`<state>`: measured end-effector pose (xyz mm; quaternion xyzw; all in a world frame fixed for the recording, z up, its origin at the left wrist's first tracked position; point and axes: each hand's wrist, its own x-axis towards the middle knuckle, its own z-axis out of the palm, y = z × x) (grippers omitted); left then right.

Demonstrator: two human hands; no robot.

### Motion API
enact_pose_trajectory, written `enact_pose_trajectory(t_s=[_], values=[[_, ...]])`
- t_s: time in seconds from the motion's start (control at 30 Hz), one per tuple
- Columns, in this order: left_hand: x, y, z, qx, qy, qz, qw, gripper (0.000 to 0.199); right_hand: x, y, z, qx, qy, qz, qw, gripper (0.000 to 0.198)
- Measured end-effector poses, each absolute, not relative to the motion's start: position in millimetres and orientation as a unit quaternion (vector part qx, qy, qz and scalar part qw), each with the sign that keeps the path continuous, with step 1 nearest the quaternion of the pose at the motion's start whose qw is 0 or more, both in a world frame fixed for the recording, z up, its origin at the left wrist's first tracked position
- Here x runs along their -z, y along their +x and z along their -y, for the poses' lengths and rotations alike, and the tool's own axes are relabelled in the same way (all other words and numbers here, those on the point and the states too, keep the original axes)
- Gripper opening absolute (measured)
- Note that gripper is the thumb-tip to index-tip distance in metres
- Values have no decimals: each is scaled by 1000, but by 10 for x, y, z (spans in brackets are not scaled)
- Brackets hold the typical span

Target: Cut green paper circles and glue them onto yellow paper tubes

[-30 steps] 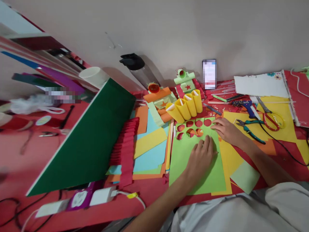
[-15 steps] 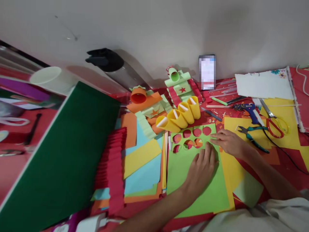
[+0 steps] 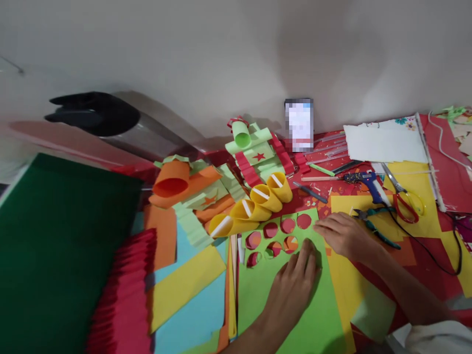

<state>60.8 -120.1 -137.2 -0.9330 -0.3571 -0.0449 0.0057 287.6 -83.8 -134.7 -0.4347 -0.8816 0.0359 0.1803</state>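
A light green paper sheet (image 3: 283, 300) lies in front of me, with two rows of round cut-outs near its far edge. Through the holes show red and orange paper scraps. My left hand (image 3: 291, 282) rests on the sheet below the cut-outs, fingers stretched forward and palm down. At the sheet's right edge, close to the last hole of the far row, are the fingertips of my right hand (image 3: 342, 236); its fingers are straight and close together, and the thumb is hidden. Just beyond the sheet stand several yellow paper tubes (image 3: 263, 195) with white strips inside.
Right lie pliers (image 3: 376, 226), a glue gun (image 3: 368, 184), scissors (image 3: 403, 196) and a craft knife (image 3: 310, 191). A phone (image 3: 299, 125) leans on the wall. Paper figures (image 3: 258, 152) stand behind the tubes. Left are a green board (image 3: 62, 255), red crepe paper (image 3: 127, 295) and a bottle (image 3: 121, 123).
The view has turned right and tilted, so things appear further left and lower. The fingers of my right hand are closer together; my left hand stays on the green sheet.
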Motion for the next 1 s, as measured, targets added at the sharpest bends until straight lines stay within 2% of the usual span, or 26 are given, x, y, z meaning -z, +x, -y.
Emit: enact_pose_trajectory(t_s=[0.1, 0.2, 0.37, 0.5, 0.63, 1.0], values=[[1395, 602, 1243, 40, -933, 357, 23, 40, 1302, 2964, 763, -39, -500, 837, 218, 25], [1444, 611, 1282, 34, -933, 356, 35, 44, 1241, 3007, 634, -26, -561, 801, 208, 24], [1522, 645, 1281, 36, -934, 353, 40, 44, 1181, 2825, 262, -10, -600, 796, 73, 32], [1520, 668, 1244, 44, -932, 359, 18, 42, 1229, 2618, 9, 2, -582, 813, 3, 41], [1510, 690, 1223, 42, -931, 364, -3, 43, 1231, 2534, -43, 15, -596, 801, -49, 41], [1516, 713, 1221, 36, -931, 363, -10, 46, 980, 2557, 29, -22, -628, 777, -35, 37]])
